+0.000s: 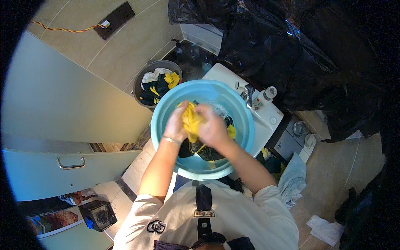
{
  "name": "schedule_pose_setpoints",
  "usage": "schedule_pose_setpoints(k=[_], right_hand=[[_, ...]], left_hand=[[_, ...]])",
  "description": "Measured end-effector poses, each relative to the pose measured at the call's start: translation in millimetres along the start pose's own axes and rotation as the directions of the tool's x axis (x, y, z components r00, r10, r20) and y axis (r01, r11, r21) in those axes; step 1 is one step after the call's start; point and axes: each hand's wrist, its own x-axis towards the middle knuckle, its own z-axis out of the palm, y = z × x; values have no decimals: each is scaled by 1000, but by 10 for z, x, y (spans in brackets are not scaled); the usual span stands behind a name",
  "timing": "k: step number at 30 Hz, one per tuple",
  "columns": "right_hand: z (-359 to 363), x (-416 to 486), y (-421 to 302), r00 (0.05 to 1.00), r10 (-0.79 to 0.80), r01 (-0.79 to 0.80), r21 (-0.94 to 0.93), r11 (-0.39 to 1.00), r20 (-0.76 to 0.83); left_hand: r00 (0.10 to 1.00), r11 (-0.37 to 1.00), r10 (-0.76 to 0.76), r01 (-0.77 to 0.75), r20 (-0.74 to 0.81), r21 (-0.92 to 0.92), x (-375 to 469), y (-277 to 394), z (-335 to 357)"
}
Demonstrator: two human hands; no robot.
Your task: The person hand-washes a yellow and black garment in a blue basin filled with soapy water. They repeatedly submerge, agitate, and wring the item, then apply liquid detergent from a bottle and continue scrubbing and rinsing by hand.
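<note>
A light blue plastic basin [202, 175] rests over a white sink, holding water with some suds. Above its middle, my left hand [175, 125] and my right hand [212, 126] grip a bunched yellow cloth [191, 120] between them; the right hand is blurred. The cloth seems to join the dark wet fabric with yellow trim [207, 153] lying below in the basin. At the basin's right inner side shows another bit of yellow and dark cloth [231, 131].
A grey bucket [136, 90] of black, yellow and white clothes stands left of the basin. The sink [268, 120] has a metal tap [249, 95] and a plastic bottle [264, 98]. Black plastic sheeting [300, 62] hangs at right. A grey towel [292, 181] lies lower right, and a cabinet door [103, 165] is at left.
</note>
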Motion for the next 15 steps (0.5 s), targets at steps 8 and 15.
schedule_pose_setpoints(k=[8, 15], right_hand=[[294, -23, 165, 989, -147, 129, -485, 865, 1], [243, 119, 263, 989, -34, 9, -170, 985, -145]], left_hand=[[1000, 994, 15, -15, -3, -104, 141, -394, -186], [954, 988, 127, -145, -270, -51, 75, -422, 70]])
